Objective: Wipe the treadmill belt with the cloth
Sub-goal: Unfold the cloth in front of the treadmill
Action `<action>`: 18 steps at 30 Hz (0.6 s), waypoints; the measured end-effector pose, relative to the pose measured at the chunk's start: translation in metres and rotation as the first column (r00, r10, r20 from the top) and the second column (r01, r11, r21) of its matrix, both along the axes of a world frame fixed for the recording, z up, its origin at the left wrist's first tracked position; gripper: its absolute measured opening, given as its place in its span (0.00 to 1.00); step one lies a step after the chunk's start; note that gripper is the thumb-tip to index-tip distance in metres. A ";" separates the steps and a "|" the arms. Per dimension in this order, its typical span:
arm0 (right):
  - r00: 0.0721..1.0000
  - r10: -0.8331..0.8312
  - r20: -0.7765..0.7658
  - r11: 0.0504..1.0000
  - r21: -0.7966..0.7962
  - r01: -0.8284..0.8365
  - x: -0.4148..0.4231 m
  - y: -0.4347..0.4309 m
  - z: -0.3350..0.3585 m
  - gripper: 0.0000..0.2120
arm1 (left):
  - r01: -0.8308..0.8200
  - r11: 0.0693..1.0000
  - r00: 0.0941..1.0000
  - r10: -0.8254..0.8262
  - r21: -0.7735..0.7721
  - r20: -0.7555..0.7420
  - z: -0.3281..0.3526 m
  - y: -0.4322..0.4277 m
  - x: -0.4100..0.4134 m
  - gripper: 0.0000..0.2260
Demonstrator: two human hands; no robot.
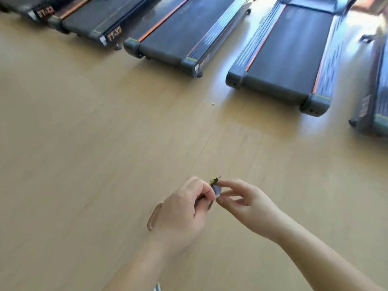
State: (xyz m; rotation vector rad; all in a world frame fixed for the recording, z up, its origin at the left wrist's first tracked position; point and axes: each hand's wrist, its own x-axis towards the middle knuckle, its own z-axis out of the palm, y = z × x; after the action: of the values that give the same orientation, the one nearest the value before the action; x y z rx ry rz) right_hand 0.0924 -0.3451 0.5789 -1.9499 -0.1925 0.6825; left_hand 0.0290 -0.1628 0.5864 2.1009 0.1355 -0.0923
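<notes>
My left hand [184, 211] and my right hand [241, 200] meet low in the view, above the wooden floor. Both pinch one small bluish-grey piece with a yellow edge [215, 186], which may be a bit of cloth; most of it is hidden in my left fist. A row of several treadmills runs across the top. The nearest one has a dark belt [287, 53] with an orange stripe along its side, far ahead of my hands and to the right. Another dark belt [180, 34] lies to its left.
Light wooden floor [94, 143] fills the middle and the left. A small white speck [213, 104] lies on the floor ahead of the treadmills. Another treadmill's corner [375, 120] shows at the right edge. Bright window glare falls on the floor at the right.
</notes>
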 end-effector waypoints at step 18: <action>0.870 -0.263 0.416 0.965 0.089 0.248 0.157 -0.160 0.241 0.08 | 0.073 0.891 0.959 -0.186 -0.449 -0.215 0.189 -0.176 0.148 0.08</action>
State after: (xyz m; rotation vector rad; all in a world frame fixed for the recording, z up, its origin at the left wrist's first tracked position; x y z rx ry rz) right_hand 0.2489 -0.5048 0.8198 -2.0249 -0.2048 0.0702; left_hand 0.1765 -0.3392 0.7757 1.6368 0.1127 -0.4352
